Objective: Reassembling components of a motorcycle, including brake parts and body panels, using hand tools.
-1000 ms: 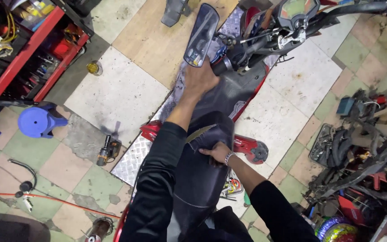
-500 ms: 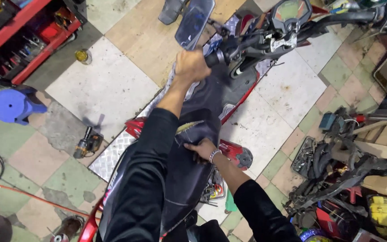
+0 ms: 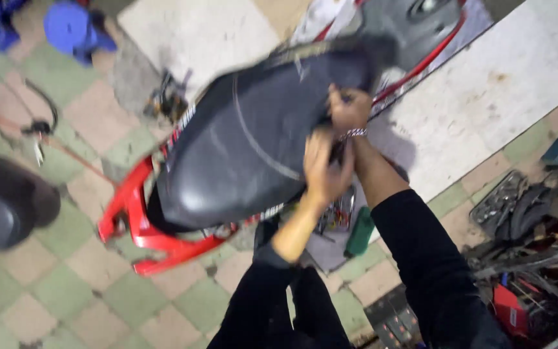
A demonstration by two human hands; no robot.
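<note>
Both hands grip the right edge of the black seat (image 3: pixel 247 142): the right hand (image 3: pixel 350 108) clenched further up toward its front, the left hand (image 3: pixel 323 169) closed just below, while the seat's long axis slants down-left over the red frame (image 3: pixel 134 226).

view: head, single camera | position: above, worn by the person | facing: steeply down onto both hands (image 3: pixel 334 139) at the black seat (image 3: pixel 253 139) and tiled floor (image 3: pixel 46 291) | range: close, arm's length | blur: motion-smeared | shared views: none
</note>
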